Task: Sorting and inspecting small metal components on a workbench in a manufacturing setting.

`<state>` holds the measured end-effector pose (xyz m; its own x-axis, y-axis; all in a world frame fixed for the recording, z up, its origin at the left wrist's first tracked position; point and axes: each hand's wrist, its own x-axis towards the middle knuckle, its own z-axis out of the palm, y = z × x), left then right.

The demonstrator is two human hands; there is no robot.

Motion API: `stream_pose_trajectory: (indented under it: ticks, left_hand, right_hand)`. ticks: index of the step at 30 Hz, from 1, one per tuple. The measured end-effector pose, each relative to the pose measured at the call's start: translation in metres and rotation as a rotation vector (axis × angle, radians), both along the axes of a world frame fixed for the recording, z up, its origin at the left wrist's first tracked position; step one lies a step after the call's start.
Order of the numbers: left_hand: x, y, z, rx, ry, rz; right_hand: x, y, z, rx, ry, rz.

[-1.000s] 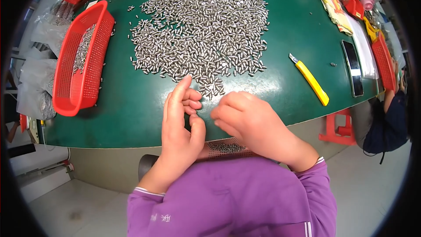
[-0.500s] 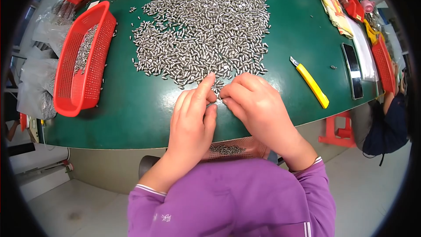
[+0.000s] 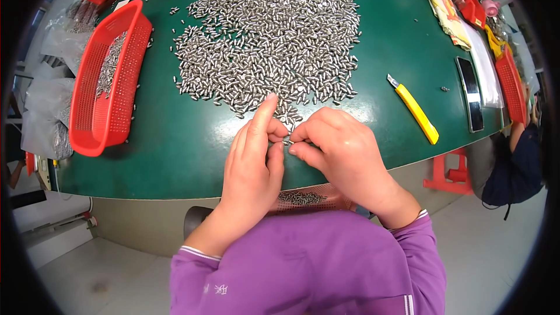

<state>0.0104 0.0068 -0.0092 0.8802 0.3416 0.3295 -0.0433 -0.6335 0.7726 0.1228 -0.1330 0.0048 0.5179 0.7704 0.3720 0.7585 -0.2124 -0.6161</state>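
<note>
A big heap of small silvery metal pins (image 3: 274, 35) covers the middle of the green table (image 3: 181, 146). My left hand (image 3: 254, 160) and my right hand (image 3: 338, 151) meet at the heap's near edge. Their fingertips pinch one small metal pin (image 3: 287, 141) between them. The left index finger points up toward the heap. Both purple sleeves come in from the lower edge.
A red mesh basket (image 3: 108, 81) with some pins stands at the left. A yellow utility knife (image 3: 415, 111) and a black phone (image 3: 469, 93) lie at the right. Another red tray (image 3: 309, 199) with pins sits below the table edge, on my lap. A person sits at the far right.
Both hands moved forward to the heap's near edge and came together. The left hand, earlier raised with fingers loose, now joins the right in pinching a pin.
</note>
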Motion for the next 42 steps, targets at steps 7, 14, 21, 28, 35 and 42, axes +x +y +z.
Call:
stream_pose_trajectory:
  ticks: [7,14,21,28,35,42]
  left_hand:
    - [-0.007,-0.001,0.002,0.045,0.032,0.031]
    - [-0.010,-0.002,0.005,0.041,0.053,0.003]
    - [-0.010,0.000,0.003,0.057,0.036,-0.032]
    - [-0.012,-0.002,0.008,-0.012,0.066,-0.017]
    - [-0.010,-0.002,0.007,-0.012,0.097,-0.001]
    - [-0.010,0.000,0.006,-0.039,0.094,-0.030]
  right_hand:
    - [0.003,0.000,0.000,0.023,0.056,-0.010]
    - [0.003,0.001,0.005,-0.059,-0.033,0.025]
    - [0.001,-0.005,0.003,-0.020,-0.022,0.064]
    - [-0.001,-0.002,0.003,-0.008,0.059,0.029]
    - [-0.004,-0.002,0.001,0.006,0.084,0.011]
    - [-0.004,-0.008,-0.001,-0.001,0.096,0.046]
